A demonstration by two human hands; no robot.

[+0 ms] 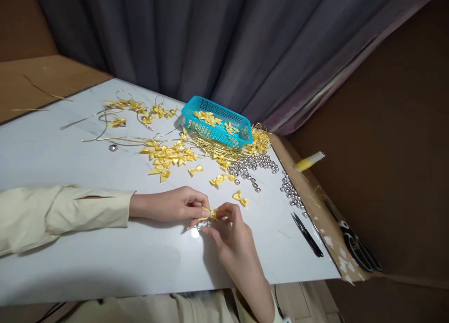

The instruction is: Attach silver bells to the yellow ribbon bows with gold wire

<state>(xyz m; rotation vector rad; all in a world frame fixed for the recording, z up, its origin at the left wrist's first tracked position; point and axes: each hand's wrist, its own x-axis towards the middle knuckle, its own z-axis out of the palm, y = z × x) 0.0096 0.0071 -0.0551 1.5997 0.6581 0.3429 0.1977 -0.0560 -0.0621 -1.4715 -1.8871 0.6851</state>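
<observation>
Near the front of the white tabletop (115,262), both hands meet at a small yellow ribbon bow (213,214). My left hand (175,205) pinches the bow's left side between thumb and fingers. From the right, my right hand (233,232) has its fingertips closed on the bow's other side, its thumb lower down. Something small and shiny shows under the bow between the fingers; its shape is partly hidden. A loose yellow bow (241,198) lies just beyond my right hand, and a pile of similar bows (170,154) is spread farther back.
A turquoise basket (217,131) holding yellow bows stands at the back, with gold cords (217,146) before it. Silver beads (257,164) lie scattered rightward. Black tweezers (307,234) rest near the right edge; black scissors (358,250) lie beyond. Finished-looking corded bows (128,105) sit back left.
</observation>
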